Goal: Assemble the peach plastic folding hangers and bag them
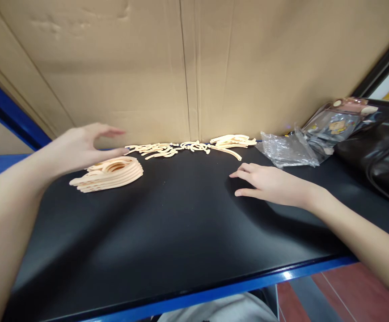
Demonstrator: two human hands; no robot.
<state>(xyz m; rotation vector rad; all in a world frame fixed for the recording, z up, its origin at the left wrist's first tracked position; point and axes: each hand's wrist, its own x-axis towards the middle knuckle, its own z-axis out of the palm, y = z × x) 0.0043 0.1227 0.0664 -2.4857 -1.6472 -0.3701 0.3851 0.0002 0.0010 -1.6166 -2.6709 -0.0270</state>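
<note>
Two bare hands above a black table [167,232], beside pale curved pieces

At the left of the frame, the left hand [87,145] hovers above a stack of pale curved pieces [117,174]; its grip is apart, thumb and fingers spread. Whether it touches the stack cannot be told. The pieces lie flat, one on another, their matching curves probably helping the stack stay tidy. Right of centre, the right hand [271,183] is palm down with its grip also apart, holding nothing visible; a shadow falls below it.

Along the back edge, at mid-frame, lie thin curved strips [161,150], a cluster of small pieces [194,146] and a bundle of longer strips [234,141], seemingly kept apart by shape and pushed back to leave working room.

Behind them, a cardboard wall [130,71] blocks any reach further back. To the right, a crumpled clear plastic bag [288,150], a printed package [338,125] and a dark leather-like bag [378,147] crowd that end and limit sideways room.
</note>
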